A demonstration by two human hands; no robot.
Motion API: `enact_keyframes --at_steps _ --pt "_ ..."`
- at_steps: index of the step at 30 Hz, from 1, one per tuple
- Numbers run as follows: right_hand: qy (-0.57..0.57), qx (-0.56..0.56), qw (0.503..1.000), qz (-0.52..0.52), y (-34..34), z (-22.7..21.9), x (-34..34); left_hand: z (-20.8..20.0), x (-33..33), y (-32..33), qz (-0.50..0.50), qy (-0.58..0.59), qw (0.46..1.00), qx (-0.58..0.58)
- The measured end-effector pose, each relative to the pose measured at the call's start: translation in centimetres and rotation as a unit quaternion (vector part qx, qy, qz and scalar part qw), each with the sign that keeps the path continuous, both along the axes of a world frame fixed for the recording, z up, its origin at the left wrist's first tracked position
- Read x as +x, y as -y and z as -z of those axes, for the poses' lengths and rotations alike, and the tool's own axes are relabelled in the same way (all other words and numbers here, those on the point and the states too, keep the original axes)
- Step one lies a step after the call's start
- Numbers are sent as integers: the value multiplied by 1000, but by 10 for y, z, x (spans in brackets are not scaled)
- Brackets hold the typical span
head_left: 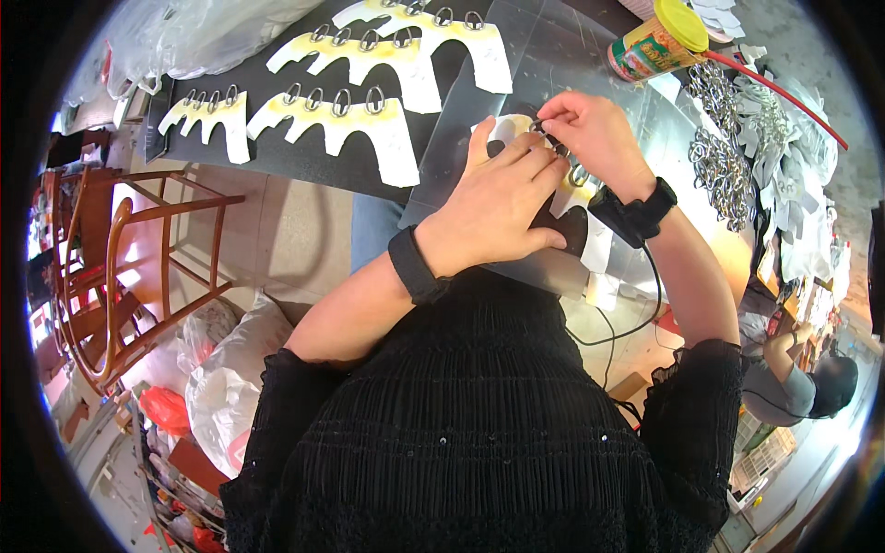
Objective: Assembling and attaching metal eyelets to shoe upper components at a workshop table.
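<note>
A white pronged piece with yellowish smears [576, 194] lies on the clear sheet [452, 138] in front of me, several metal rings along its edge. My left hand [498, 198] lies across this piece, fingers stretched and thumb spread, covering much of it. Just beyond those fingers, my right hand [595, 138] pinches a dark metal ring [537, 125] at the piece's far edge. Similar finished-looking pieces, among them one pronged white piece [392, 138] with upright oval rings, rest on the dark tabletop [323, 170] to the left.
At the right lies a heap of metal rings [724, 170], beside loose white pieces [797, 207]. A yellow-lidded tub [645, 51] and a red stick [784, 97] are at the back right. A wooden chair [166, 207] stands left; a co-worker [784, 378] sits far right.
</note>
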State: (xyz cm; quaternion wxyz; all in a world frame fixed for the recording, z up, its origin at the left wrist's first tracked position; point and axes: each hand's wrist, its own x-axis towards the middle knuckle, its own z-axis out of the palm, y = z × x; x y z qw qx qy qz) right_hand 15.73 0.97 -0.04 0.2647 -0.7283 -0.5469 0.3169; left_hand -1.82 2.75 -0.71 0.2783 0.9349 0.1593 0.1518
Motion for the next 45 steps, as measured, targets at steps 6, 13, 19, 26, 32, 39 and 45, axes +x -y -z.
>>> enact_keyframes --at_steps 6,13,19,26,32,39,45 --pt "24 20 999 -5 0 -2 -5 0 0 -1 -1 6 1000 6" --pt "110 82 991 9 2 -2 -8 -1 2 -1 2 8 1000 0" --pt "72 55 995 -35 2 2 -4 0 0 -1 1 6 1000 -7" --pt "85 61 993 -50 2 -2 -4 0 1 -2 -3 16 1000 0" --pt "141 92 983 -79 1 0 -5 1 1 -2 -1 22 1000 -7" --pt "127 113 981 -95 3 -5 -10 4 0 0 0 35 999 -2" --pt "148 108 979 -93 4 -3 -10 4 0 1 5 51 999 -16"
